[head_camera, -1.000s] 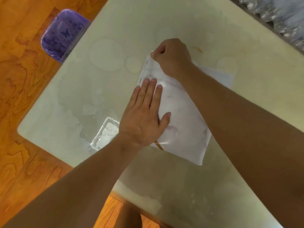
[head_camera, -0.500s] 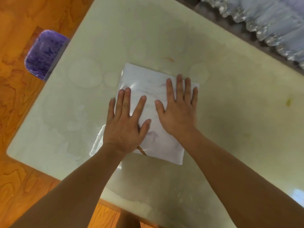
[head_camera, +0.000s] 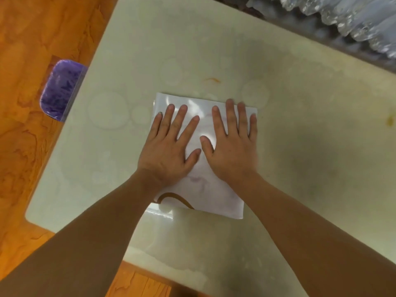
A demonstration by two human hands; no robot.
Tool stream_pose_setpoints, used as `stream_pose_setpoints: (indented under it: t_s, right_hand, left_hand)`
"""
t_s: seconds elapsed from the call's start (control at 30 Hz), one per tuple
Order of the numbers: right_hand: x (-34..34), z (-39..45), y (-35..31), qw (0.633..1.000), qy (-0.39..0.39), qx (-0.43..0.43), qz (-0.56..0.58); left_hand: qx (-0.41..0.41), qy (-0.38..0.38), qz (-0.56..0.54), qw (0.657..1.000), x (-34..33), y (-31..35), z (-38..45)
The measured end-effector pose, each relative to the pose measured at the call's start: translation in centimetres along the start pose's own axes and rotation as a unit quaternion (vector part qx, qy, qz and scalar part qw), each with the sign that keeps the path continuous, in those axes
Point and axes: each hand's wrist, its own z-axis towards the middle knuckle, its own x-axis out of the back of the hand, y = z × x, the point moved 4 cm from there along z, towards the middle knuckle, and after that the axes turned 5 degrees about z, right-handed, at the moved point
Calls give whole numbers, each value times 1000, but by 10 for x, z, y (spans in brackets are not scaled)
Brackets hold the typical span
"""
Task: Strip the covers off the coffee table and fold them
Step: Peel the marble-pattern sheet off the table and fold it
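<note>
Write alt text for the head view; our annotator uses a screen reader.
Both hands, left hand and right hand, press flat, fingers spread, on a folded white cover lying on a pale coffee table. A purple bin stands on the wooden floor beside the table.

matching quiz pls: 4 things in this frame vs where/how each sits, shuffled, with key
1. folded cover
2. purple bin
3. left hand
4. orange streak

A. on the wooden floor beside the table's left edge
B. flat on the cover's left half
C. on the bare tabletop beyond the cover
D. lying on the table, pressed under both hands

Pairs: 1-D, 2-A, 3-B, 4-C
</note>
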Motion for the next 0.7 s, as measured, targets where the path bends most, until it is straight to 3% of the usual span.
stream_pose_setpoints:
  t_s: [0.4,0.7]
  right_hand:
    - [3,3,-6,999,-26,-19,7]
    - [-1,7,-19,996,-2,-88,14]
  left_hand:
    - [12,-55,14,998,1,-1,4]
    - [-12,-29,-22,999,8,0,5]
